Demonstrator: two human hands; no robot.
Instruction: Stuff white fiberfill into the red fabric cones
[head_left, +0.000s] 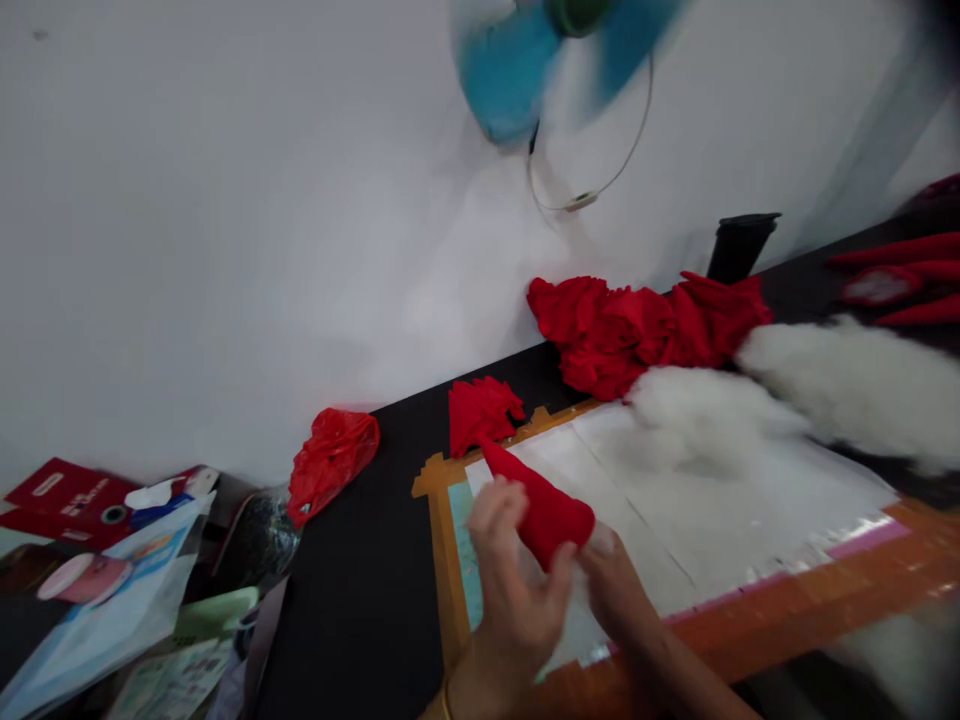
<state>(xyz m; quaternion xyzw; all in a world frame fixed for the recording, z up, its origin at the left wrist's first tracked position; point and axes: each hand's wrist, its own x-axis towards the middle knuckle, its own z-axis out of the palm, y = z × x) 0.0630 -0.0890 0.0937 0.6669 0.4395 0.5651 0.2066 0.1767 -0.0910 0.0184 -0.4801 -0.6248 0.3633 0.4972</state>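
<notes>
- Here's my left hand (517, 580), fingers along one side of the red cloth cone (551, 505) and thumb at its wide end, clamped on it.
- My right hand (611, 575) is right up at that wide end, a bit of something pale showing by its fingers; they're blurred and partly hidden, so I can't tell whether they're together or apart.
- And the cone itself: tilted, narrow tip pointing up and away to the left, above the near-left part of the white sheet (675, 520).
- Brown tape (750, 630) borders that sheet, on the black table (360, 560).
- Just beyond the tip, a small pile of red cloth pieces (480, 412)!
- Over to the right, white fluff (705, 410) lies on the sheet, with a bigger fluffy heap (862, 390) near it.
- Behind those, a large red cloth heap (645, 330) against the wall, a black container (739, 248) standing just behind it.
- Out left, a red plastic bag (334, 460); up top, blue fan blades (510, 70), blurred.
</notes>
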